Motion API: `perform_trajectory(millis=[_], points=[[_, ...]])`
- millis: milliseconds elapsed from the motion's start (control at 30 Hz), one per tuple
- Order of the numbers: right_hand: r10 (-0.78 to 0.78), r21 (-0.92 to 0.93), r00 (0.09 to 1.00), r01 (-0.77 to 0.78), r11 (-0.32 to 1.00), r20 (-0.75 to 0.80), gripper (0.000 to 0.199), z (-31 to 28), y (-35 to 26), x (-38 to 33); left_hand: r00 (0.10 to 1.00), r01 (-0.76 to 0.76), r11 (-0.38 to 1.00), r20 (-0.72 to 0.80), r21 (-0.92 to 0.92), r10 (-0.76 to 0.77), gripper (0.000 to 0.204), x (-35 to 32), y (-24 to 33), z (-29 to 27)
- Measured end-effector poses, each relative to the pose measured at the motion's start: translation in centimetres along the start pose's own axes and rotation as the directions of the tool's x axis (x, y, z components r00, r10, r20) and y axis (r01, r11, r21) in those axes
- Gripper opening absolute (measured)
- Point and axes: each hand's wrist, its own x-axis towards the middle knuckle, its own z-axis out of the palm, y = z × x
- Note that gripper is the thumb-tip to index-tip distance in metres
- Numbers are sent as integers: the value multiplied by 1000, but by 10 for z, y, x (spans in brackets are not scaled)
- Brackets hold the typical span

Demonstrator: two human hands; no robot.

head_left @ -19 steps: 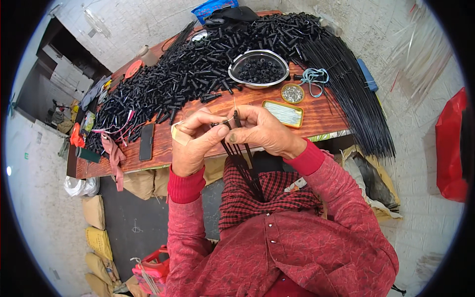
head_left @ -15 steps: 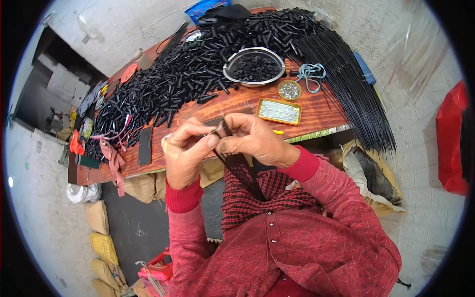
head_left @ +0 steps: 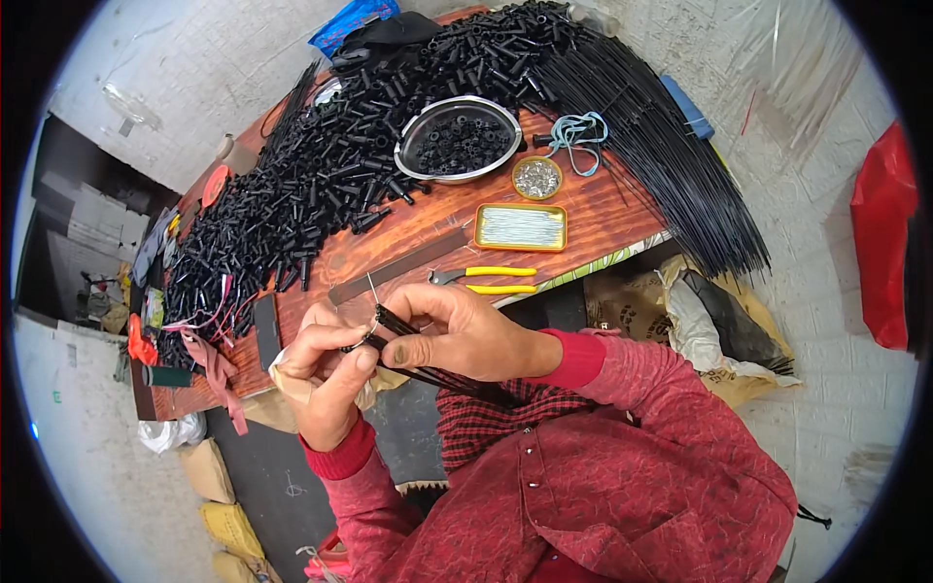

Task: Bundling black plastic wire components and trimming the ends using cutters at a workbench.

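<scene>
A bundle of thin black rods point(head_left: 442, 381) slopes from my fingers down toward my lap. My right hand point(head_left: 462, 335) is closed around its upper end, thumb on top. Against that end, my left hand point(head_left: 326, 369) pinches a thin silver wire point(head_left: 373, 289), which bends at the rods and has one end sticking up. Pale tape wraps part of the left hand. Just beyond my right hand, pliers with yellow handles point(head_left: 501, 273) lie on the wooden table point(head_left: 389, 257). My fingertips partly hide where wire and rods meet.
Black tubular pieces point(head_left: 340, 146) heap across the table. An oval metal bowl point(head_left: 457, 179) holds small black parts. A yellow-rimmed tray point(head_left: 521, 249) of wires and a round tin point(head_left: 537, 197) of silver bits stand nearer. Long black rods point(head_left: 661, 146) overhang the right edge.
My hands have moved lower and to the left, and the rods lie flatter. The wire end now shows sticking up. More of the pliers is uncovered. The view has shifted slightly.
</scene>
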Motion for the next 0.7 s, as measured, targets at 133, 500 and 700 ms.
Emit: perform_trajectory(millis=[133, 500, 700], points=[[68, 55, 997, -70, 996, 39, 20, -7, -1, 5, 999, 39, 999, 33, 13, -39, 19, 9, -7, -7], [53, 108, 997, -46, 993, -59, 25, -56, -2, 12, 949, 263, 964, 172, 34, -265, 16, 96, -64, -14], [45, 141, 995, -33, 989, -83, 24, -72, -5, 10, 941, -94, 801, 315, 591, -122, 22, 210, -177, 44]])
